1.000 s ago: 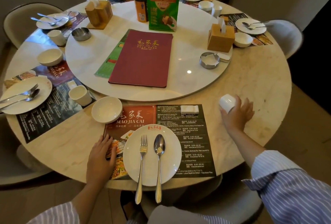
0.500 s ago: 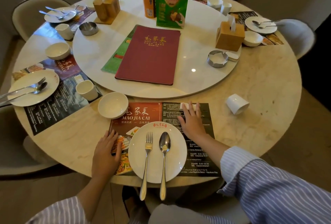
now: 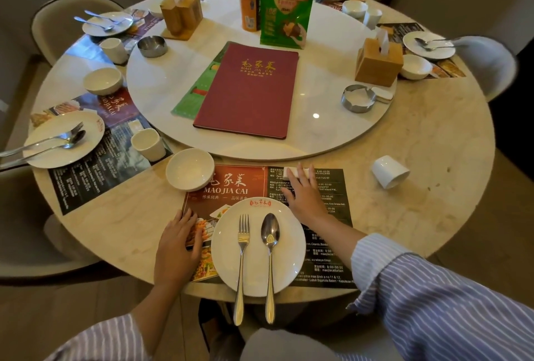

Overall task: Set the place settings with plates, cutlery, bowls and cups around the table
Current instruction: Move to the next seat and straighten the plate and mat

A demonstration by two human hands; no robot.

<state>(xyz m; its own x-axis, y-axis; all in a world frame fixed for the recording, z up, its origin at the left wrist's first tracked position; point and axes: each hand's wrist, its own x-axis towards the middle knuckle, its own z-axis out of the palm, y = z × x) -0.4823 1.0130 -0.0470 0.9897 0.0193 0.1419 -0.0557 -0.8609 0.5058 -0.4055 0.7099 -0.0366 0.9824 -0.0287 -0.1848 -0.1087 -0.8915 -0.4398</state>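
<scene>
**Head view: both hands flat on the near placemat**

From my remote seat I see the near placemat (image 3: 332, 187) lying on the marble table (image 3: 433, 216) at the edge closest to me. My left hand (image 3: 177, 240) rests palm down on the mat's left border, fingers straight and together, holding nothing. My right hand (image 3: 303, 193) lies flat on the mat's dark right half, fingers spread and extended; the fingertips reach a small white packet (image 3: 291, 171) at the mat's far edge, though I cannot tell how firmly they press it.

Between the two hands sits the white plate (image 3: 231, 259), overhanging the table edge slightly. A fork (image 3: 242, 259) and a spoon (image 3: 270, 259) lie side by side on it, handles pointing toward me and jutting past the rim. A white bowl (image 3: 190, 169) stands upright at the mat's far left corner, partly on the mat.

A white cup (image 3: 388, 171) lies tipped on its side on the bare marble, well to the right of the mat and apart from my right hand.

On the raised turntable (image 3: 318, 135) in the middle lies a maroon menu (image 3: 250, 90). To the left, a neighbouring setting has its plate (image 3: 43, 155), an upright cup (image 3: 148, 144) and a bowl (image 3: 103, 81) in place.
</scene>
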